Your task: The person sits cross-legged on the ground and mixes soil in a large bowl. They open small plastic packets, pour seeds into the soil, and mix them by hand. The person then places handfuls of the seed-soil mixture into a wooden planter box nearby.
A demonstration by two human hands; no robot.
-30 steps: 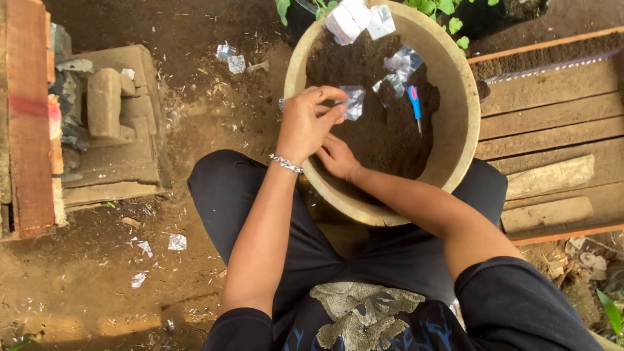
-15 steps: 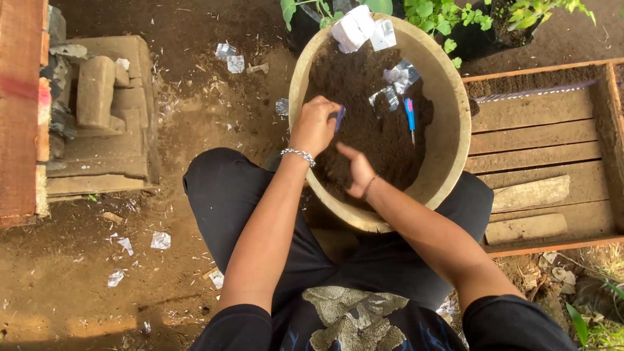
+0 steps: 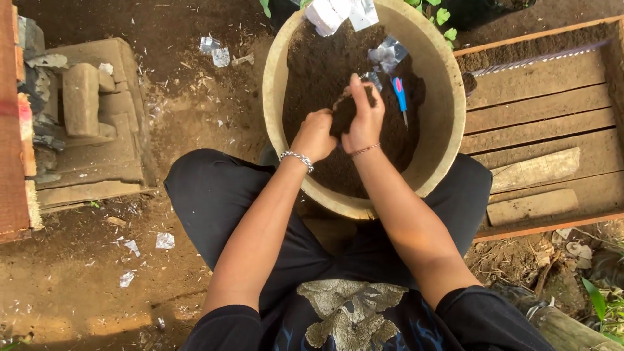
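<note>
A large round beige pot (image 3: 448, 123) full of dark soil (image 3: 318, 71) stands between my knees. Both hands are inside it, close together over the soil. My left hand (image 3: 314, 134), with a silver bracelet at the wrist, is curled into a fist on the soil. My right hand (image 3: 364, 117), with a thin cord bracelet, is cupped and holds a clump of soil (image 3: 346, 112). A blue-handled tool (image 3: 399, 94) lies on the soil just right of my right hand. Torn clear and white packets (image 3: 388, 52) lie on the soil behind it.
More white packets (image 3: 338, 12) rest on the pot's far rim. A wooden tray of planks (image 3: 539, 130) lies to the right. Stone blocks (image 3: 84, 110) sit at the left beside red boards (image 3: 13, 130). Scraps of wrapper (image 3: 164, 240) litter the dirt ground.
My left hand has come down from the small packet and now rests fisted on the soil. My right hand has risen with a clump of soil.
</note>
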